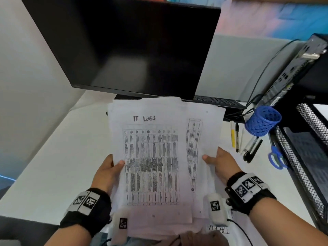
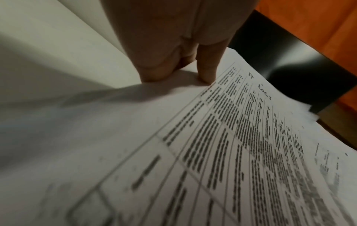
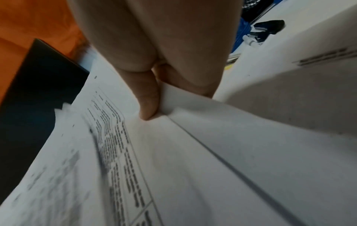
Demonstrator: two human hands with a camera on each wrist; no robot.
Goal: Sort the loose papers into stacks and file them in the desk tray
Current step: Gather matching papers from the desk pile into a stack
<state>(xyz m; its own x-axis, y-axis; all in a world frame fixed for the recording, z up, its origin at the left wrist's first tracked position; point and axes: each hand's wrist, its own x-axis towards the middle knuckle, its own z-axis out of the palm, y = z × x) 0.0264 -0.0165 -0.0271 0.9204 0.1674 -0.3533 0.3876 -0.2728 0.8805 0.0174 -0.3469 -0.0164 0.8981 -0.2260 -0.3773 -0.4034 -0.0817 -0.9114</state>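
1. I hold a loose sheaf of white printed papers point(image 1: 150, 157) up in front of the black computer monitor point(image 1: 133, 47), its far edge just below the monitor's lower rim.
2. My left hand point(image 1: 106, 172) grips the sheaf's left edge, thumb on top of the front sheet; in the left wrist view the thumb point(image 2: 207, 70) presses the paper beside the printed table.
3. My right hand point(image 1: 222, 163) grips the right edge, thumb over the top sheets; in the right wrist view the sheets are pinched between thumb point(image 3: 148, 97) and fingers.
4. The front sheet is headed "IT LOGS" in handwriting above a dense table. A second printed sheet sticks out to its right, and the sheets are fanned unevenly.
5. Right of the monitor, a black wire-mesh desk tray point(image 1: 301, 157) stands on the white surface point(image 1: 53, 166).
6. Between the sheaf and the tray lie a blue mesh pen cup point(image 1: 262, 121) tipped on its side, several loose pens point(image 1: 248, 146) and blue-handled scissors point(image 1: 276, 157).
7. A black keyboard point(image 1: 216, 101) lies under the monitor's right corner, and a black computer case point(image 1: 292, 71) stands to the right, above the tray.
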